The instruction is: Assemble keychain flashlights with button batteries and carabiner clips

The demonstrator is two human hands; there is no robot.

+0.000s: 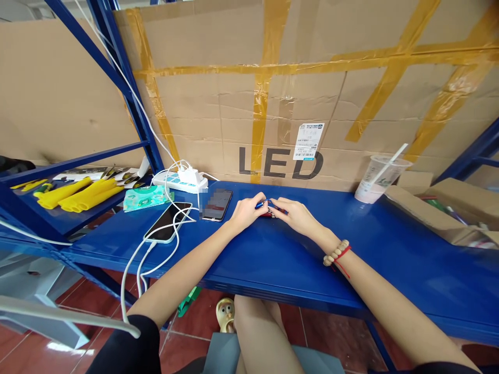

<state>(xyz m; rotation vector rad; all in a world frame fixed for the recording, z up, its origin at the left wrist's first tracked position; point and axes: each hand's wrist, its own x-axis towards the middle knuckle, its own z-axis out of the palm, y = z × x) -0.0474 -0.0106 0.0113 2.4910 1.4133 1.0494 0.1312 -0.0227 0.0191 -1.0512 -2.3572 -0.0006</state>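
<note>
My left hand [248, 211] and my right hand [295, 214] meet over the middle of the blue shelf [249, 254]. The left fingers are closed around a small blue piece [260, 205], too small to name. My right fingers pinch together just beside it, and what they hold is mostly hidden. Between and under the fingertips a small red item [268, 214] shows in part. A beaded bracelet [336, 253] with a red cord circles my right wrist. Left of my hands lies a dark phone [218, 204] with its screen facing up.
A second phone [167, 223] lies among white cables by a power strip [181, 181] and a green tissue pack [145, 198]. Yellow-handled tools [83, 196] are at left. A plastic cup [380, 179] with a straw and an open carton [448, 208] stand right. A large cardboard panel [218, 114] backs the shelf.
</note>
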